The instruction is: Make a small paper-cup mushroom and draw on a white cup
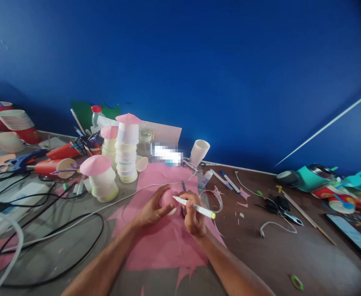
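Note:
My left hand [157, 206] is closed round a small paper cup topped with a pink paper cone [169, 198], above a pink paper sheet [168, 257]. Between the fingers of my right hand [194, 216] is a white marker with a yellow end [203, 210]. Its tip points left and meets or nearly meets the pink cone; I cannot tell which. Left of my hands stand towers of stacked white cups with pink cone tops: a tall one [127, 148], a shorter one [101, 181] and one partly hidden behind [108, 142].
Loose black and white cables [101, 228] run across the left side. Markers [229, 183], pink scraps [244, 194] and a key bunch [291, 218] lie to the right. A phone [353, 238] and a teal container [314, 176] are at the far right. A blue wall [199, 74] rises behind.

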The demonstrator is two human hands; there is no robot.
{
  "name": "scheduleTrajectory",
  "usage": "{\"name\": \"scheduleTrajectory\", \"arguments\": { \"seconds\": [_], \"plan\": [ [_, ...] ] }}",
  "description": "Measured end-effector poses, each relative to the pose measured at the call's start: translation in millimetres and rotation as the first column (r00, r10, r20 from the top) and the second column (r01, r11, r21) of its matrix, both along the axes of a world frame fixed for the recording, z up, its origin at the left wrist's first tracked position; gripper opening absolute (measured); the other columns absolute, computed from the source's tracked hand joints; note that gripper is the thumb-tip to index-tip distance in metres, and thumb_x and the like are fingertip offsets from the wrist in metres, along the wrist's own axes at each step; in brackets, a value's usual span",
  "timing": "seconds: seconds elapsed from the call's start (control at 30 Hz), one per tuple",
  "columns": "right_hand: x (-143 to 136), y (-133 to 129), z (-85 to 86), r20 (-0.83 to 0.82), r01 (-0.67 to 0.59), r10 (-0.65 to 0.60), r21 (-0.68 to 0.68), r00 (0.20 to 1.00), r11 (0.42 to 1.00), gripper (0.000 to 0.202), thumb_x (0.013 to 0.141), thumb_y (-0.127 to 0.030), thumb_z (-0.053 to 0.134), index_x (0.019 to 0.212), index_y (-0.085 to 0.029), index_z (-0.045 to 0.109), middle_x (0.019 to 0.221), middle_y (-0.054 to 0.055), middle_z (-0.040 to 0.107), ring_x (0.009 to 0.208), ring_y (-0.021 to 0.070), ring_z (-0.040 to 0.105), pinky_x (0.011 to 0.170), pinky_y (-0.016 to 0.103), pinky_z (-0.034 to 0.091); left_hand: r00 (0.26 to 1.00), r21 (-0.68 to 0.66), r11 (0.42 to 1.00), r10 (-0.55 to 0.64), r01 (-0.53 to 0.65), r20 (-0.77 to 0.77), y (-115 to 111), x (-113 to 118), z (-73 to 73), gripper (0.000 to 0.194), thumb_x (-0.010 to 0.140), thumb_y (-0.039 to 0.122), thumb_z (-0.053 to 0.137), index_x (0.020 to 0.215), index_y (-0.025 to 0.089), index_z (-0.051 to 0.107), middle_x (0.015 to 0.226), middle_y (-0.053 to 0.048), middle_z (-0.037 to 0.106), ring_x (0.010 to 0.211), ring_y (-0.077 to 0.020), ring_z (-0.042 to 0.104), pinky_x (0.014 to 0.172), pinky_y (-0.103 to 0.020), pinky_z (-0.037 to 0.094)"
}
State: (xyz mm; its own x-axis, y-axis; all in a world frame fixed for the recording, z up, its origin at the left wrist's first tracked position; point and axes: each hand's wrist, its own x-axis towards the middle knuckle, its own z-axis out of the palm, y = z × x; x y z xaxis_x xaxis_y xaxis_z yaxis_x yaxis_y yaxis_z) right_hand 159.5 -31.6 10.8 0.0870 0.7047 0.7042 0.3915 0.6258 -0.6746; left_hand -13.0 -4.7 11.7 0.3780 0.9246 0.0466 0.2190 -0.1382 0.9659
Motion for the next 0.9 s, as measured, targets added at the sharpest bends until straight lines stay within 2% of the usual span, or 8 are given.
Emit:
{"name": "scheduleTrajectory", "arguments": {
  "seconds": [0.33,0.57,0.73,0.9],
  "plan": [
    [-0.7,-1.9,5.6,0.013,-0.013,0.013,0.004,1.0,1.0,0.04,0.108,-0.046,0.034,0.094,-0.025,0.064,0.076,0.005,0.065,0.062,0.0188,0.056,0.06,0.036,0.052,1.0,0.001,1.0,-0.023,0.023,-0.011,2.0,-1.1,-2.7,0.069,0.089,0.055,0.065,0.145,0.019,0.047,0.152,-0.014,0.055,0.138,-0.0321,0.053,0.114,-0.041,0.045],
    [-0.5,-1.6,7.9,0.031,-0.011,0.011,-0.003,0.999,1.0,0.042,0.107,-0.05,0.034,0.094,-0.025,0.065,0.073,0.004,0.062,0.062,0.0203,0.057,0.06,0.037,0.053,1.0,0.007,1.0,-0.028,0.028,0.006,1.6,-1.5,-5.1,0.067,0.089,0.056,0.066,0.145,0.022,0.048,0.151,-0.012,0.056,0.135,-0.0306,0.055,0.11,-0.038,0.048],
    [-0.4,-1.0,8.5,0.026,-0.018,0.018,0.0,0.999,1.0,0.041,0.107,-0.049,0.034,0.096,-0.026,0.065,0.074,0.005,0.063,0.062,0.0205,0.057,0.06,0.038,0.054,1.0,-0.026,0.999,-0.024,0.024,0.009,1.7,-1.5,-6.2,0.069,0.089,0.057,0.065,0.146,0.022,0.047,0.15,-0.012,0.056,0.133,-0.031,0.057,0.109,-0.041,0.049],
    [0.1,-1.1,9.1,0.03,-0.021,0.02,0.003,0.999,1.0,0.041,0.107,-0.049,0.034,0.096,-0.026,0.066,0.074,0.005,0.064,0.061,0.0207,0.057,0.06,0.038,0.054,0.999,0.012,0.999,-0.04,0.039,0.023,3.8,-2.2,-11.5,0.069,0.089,0.057,0.067,0.146,0.022,0.047,0.153,-0.013,0.053,0.136,-0.032,0.053,0.113,-0.042,0.045]
  ]
}}
